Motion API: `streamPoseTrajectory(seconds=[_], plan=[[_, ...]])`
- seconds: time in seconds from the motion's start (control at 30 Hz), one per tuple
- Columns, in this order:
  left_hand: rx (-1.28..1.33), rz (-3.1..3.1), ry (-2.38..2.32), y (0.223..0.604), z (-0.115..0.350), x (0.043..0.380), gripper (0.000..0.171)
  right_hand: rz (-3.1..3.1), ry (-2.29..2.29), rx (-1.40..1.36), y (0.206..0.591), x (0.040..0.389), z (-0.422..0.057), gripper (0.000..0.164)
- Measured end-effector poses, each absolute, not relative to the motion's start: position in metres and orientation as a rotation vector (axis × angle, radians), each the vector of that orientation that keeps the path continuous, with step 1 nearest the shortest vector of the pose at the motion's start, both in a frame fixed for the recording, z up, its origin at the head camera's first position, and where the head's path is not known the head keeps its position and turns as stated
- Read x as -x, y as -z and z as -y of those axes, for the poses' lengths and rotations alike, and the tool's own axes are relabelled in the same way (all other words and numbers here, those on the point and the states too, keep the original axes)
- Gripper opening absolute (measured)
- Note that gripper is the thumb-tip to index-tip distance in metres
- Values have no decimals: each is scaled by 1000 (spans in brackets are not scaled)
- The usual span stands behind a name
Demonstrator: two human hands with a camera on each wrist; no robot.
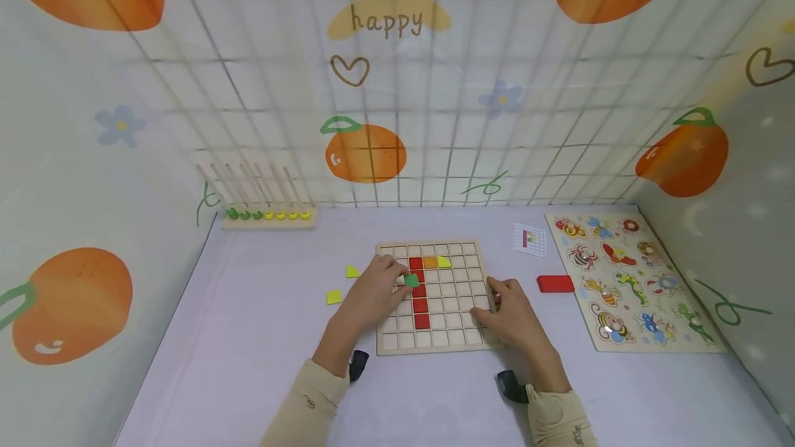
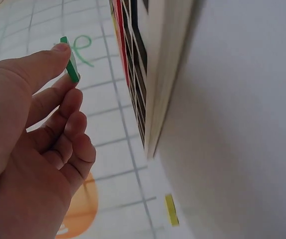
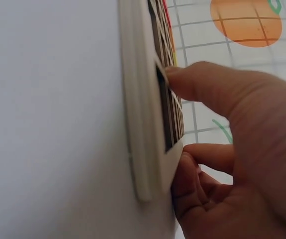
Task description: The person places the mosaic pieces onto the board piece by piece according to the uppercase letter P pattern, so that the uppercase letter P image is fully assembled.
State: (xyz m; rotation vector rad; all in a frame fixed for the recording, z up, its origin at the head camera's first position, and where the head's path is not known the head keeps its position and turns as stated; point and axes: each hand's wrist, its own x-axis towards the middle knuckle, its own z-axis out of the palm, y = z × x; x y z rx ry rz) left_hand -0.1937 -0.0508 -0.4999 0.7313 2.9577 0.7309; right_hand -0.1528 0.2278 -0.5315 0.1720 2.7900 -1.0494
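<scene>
My left hand (image 1: 371,290) pinches a green square tile (image 1: 412,281) between thumb and fingertip, just above a wooden grid board (image 1: 456,323). In the left wrist view the tile (image 2: 71,64) appears nearly edge-on, apart from the board. A column of red tiles (image 1: 421,305) lies in the board's cells, partly covered by the green tile. At its top end are an orange tile (image 1: 430,262) and a yellow tile (image 1: 444,262) with a rounded corner. My right hand (image 1: 514,314) grips the board's right edge, thumb on top and fingers along the side.
Left of the board lie two yellow tiles (image 1: 333,296). To the right are a small printed card (image 1: 529,239), a red block (image 1: 555,284) and an insect puzzle board (image 1: 627,288). A pegged bead counter (image 1: 269,224) stands at the back left, before a gridded curtain.
</scene>
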Motion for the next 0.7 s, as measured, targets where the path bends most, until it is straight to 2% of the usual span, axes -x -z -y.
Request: streamPoseTrajectory(seconds=[0.7], plan=[[-824, -2997, -545, 512, 16, 196, 29, -2781, 1074, -230, 534, 153, -225, 82]])
